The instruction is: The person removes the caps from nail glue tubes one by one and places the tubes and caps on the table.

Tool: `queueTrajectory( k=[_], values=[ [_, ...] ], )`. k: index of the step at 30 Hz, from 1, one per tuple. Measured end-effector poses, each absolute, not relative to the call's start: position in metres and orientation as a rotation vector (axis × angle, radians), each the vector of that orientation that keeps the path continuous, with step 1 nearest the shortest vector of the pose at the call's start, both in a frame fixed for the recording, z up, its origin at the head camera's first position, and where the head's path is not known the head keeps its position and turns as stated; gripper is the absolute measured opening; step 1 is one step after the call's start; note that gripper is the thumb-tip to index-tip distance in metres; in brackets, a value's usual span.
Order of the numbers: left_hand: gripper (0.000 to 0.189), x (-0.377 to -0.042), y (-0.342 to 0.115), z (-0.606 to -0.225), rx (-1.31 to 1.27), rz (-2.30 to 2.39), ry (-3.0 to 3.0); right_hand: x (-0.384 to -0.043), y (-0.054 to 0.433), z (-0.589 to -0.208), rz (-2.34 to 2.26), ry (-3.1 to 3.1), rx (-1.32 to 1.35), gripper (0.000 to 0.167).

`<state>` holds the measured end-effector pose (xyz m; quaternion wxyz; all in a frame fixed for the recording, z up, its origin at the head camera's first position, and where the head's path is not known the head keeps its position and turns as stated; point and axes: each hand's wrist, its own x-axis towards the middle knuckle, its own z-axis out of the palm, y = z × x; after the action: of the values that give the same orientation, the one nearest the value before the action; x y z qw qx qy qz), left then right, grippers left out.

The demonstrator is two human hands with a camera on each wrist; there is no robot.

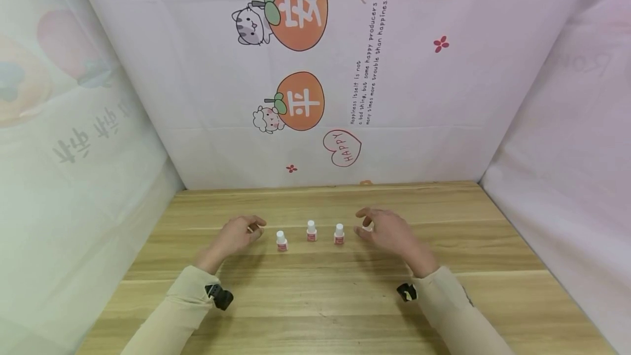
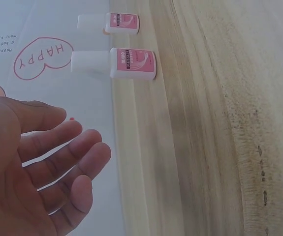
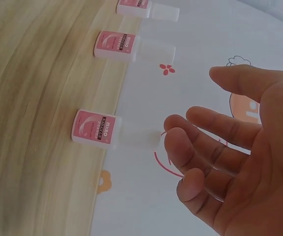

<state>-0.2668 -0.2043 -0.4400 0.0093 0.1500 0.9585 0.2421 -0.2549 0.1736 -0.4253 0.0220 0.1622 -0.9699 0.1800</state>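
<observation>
Nothing is held by either hand. The left hand (image 1: pixel 236 234) is kept open above the table (image 1: pixel 345 311), its fingers (image 2: pixel 77 147) loosely bent and apart, as is plainly seen in the left wrist view. The right hand (image 1: pixel 386 232) is likewise open, its fingers (image 3: pixel 205 152) relaxed and spread, with no contact to any bottle seen in the right wrist view.

Between the two hands three small bottles are stood upright in a row on the wood, each with a white cap and a pink label. The left bottle (image 1: pixel 281 240) is found just beside the left hand's fingertips, a little nearer the person than the others. The middle bottle (image 1: pixel 311 230) is set apart from both hands. The right bottle (image 1: pixel 339 234) is placed near the right hand, a gap being left between them. The bottles are kept apart from one another.

Cream sleeves (image 1: pixel 172 311) are worn on both forearms, and a small black device (image 1: pixel 219 295) is strapped at each wrist. The table is enclosed at the back and both sides by a pale cloth (image 1: pixel 443 97), on which orange fruits, a cat, a sheep, a "HAPPY" heart (image 1: pixel 342 147) and lines of small text are printed
</observation>
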Motion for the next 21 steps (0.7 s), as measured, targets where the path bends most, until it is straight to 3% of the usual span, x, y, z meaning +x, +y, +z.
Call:
queueTrajectory(
  k=[21],
  values=[
    [0.021,-0.2656,-0.2026,-0.4450,0.439,0.884,2.950,-0.2508,0.1654,-0.4350,0.587,-2.938,0.524,0.034]
  ],
)
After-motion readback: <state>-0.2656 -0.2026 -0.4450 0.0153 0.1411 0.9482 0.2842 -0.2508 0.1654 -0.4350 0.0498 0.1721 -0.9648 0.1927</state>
